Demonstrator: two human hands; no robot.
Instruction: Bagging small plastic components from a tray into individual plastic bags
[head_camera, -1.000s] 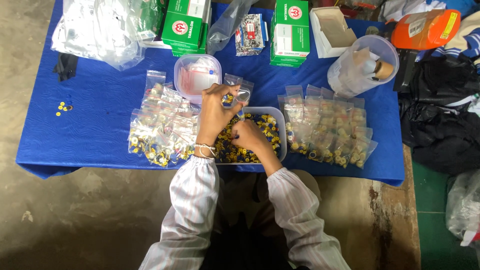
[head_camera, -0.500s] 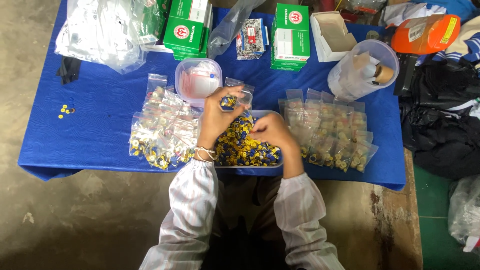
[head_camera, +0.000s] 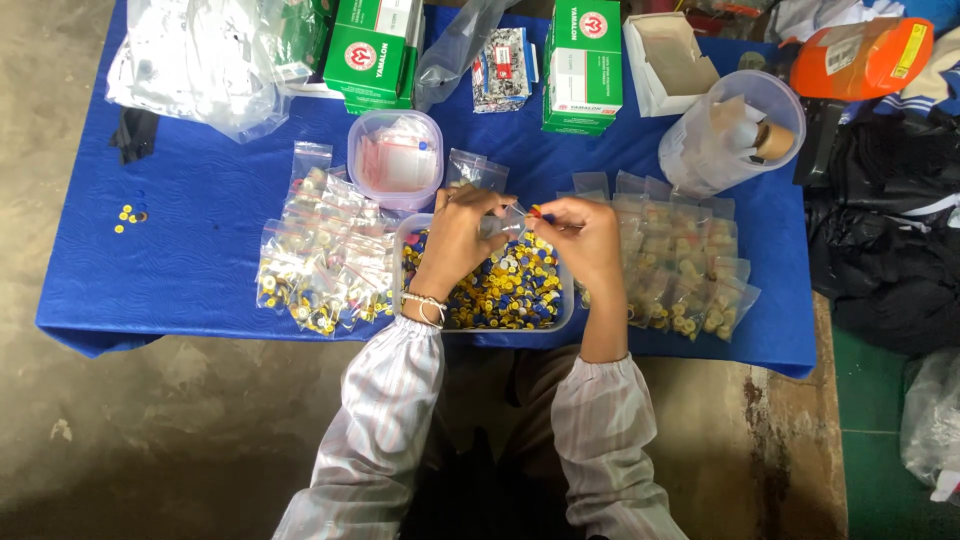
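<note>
My left hand (head_camera: 462, 232) pinches a small clear zip bag (head_camera: 503, 222) above a clear tub (head_camera: 490, 318) filled with small yellow, blue and white round pieces. My right hand (head_camera: 583, 237) is just beside the bag's mouth and holds a few small pieces (head_camera: 541, 214) at its fingertips. Both hands hover over the tub, close together. A pile of filled little bags (head_camera: 325, 258) lies to the left of the tub. Another spread of filled bags (head_camera: 685, 262) lies to its right.
On the blue table cover (head_camera: 190, 250), a clear tub of empty zip bags (head_camera: 396, 160) sits behind my hands. Green boxes (head_camera: 585, 62) and plastic bags line the far edge, with a round clear container (head_camera: 730, 135) at right. A few loose pieces (head_camera: 128, 214) lie far left.
My right hand has risen out of the tub and come up to the bag held by my left hand. The bag is now held higher, between both hands.
</note>
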